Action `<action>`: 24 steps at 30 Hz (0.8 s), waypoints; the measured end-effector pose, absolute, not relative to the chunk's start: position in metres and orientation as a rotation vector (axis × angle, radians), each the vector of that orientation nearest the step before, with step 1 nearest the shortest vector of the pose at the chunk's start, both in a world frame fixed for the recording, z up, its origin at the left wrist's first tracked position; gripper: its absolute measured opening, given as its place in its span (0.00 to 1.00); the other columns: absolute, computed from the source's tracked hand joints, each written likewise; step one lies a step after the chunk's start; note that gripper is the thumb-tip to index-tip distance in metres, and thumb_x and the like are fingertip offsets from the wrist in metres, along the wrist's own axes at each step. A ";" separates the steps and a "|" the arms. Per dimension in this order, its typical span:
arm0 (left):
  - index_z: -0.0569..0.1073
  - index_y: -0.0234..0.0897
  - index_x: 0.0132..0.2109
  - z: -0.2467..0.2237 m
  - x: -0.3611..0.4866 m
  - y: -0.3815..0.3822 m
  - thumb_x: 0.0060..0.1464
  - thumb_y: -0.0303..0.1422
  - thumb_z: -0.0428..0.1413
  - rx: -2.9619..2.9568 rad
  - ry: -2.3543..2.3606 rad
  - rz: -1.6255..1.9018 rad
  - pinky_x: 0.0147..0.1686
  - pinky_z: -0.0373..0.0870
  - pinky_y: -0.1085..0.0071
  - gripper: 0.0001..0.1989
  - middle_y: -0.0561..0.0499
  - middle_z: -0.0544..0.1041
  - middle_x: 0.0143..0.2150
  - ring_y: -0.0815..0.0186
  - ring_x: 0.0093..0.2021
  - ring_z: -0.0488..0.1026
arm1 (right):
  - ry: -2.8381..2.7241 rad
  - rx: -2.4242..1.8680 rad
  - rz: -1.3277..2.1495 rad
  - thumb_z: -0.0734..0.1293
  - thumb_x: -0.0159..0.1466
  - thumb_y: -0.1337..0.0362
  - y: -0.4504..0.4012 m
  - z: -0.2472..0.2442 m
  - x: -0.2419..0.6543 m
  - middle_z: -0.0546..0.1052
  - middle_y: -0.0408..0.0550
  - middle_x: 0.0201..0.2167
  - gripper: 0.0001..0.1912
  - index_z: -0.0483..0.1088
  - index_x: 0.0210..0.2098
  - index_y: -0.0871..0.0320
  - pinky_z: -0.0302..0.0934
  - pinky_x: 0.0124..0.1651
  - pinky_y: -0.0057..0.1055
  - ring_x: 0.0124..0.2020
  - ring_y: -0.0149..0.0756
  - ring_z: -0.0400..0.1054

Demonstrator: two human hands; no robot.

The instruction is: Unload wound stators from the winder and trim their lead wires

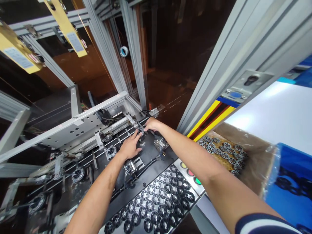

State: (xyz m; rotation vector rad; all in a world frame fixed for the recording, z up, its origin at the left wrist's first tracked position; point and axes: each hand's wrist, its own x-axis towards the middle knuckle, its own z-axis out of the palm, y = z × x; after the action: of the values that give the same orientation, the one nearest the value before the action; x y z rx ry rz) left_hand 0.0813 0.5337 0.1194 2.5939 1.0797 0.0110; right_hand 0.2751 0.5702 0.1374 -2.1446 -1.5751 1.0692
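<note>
Both of my hands reach into a machine with metal rails and arms. My left hand has its fingers spread, and its fingertips touch a small round part at the far end of the rails. On the right side of that same part is my right hand, its fingers bent together against the metal fitting; what they grip, if anything, is too small to make out. Nearer along the rails sit more round wheel-like parts, one below and left of my left forearm's line.
Rows of black spoked wheels lie along the front ledge, beside coloured buttons. At right are a carton of metal rings and a blue bin. An aluminium post stands right of my arms.
</note>
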 end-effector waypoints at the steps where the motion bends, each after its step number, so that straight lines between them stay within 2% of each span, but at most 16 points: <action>1: 0.55 0.41 0.68 0.120 0.081 0.534 0.48 0.30 0.62 2.594 1.079 0.005 0.62 0.62 0.58 0.42 0.39 0.46 0.74 0.51 0.68 0.58 | -1.556 -2.157 1.097 0.66 0.68 0.59 0.567 0.138 0.275 0.74 0.50 0.47 0.15 0.69 0.50 0.61 0.71 0.43 0.39 0.42 0.37 0.72; 5: 0.54 0.41 0.68 0.121 0.082 0.535 0.48 0.30 0.62 2.592 1.072 -0.019 0.62 0.62 0.59 0.42 0.39 0.44 0.74 0.52 0.68 0.58 | -1.504 -2.190 1.179 0.66 0.68 0.59 0.563 0.140 0.273 0.75 0.49 0.45 0.14 0.70 0.49 0.61 0.71 0.41 0.37 0.40 0.36 0.73; 14: 0.53 0.39 0.69 0.121 0.082 0.535 0.49 0.30 0.62 2.579 1.071 -0.053 0.63 0.62 0.59 0.43 0.38 0.42 0.74 0.51 0.69 0.56 | -1.430 -2.184 1.300 0.66 0.68 0.59 0.564 0.142 0.272 0.73 0.51 0.50 0.16 0.68 0.52 0.60 0.70 0.46 0.42 0.45 0.39 0.72; 24: 0.51 0.37 0.69 0.122 0.083 0.535 0.49 0.30 0.62 2.553 1.089 -0.107 0.64 0.59 0.61 0.44 0.39 0.41 0.74 0.52 0.70 0.54 | -1.420 -2.190 1.331 0.66 0.68 0.59 0.564 0.141 0.272 0.74 0.50 0.48 0.15 0.69 0.51 0.61 0.71 0.45 0.40 0.44 0.38 0.72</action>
State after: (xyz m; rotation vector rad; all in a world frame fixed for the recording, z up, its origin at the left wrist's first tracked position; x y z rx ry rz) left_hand 0.0832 0.5354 0.1224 2.5532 1.0892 -0.1074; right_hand 0.2716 0.5635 0.1415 -2.1896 -1.4202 1.3315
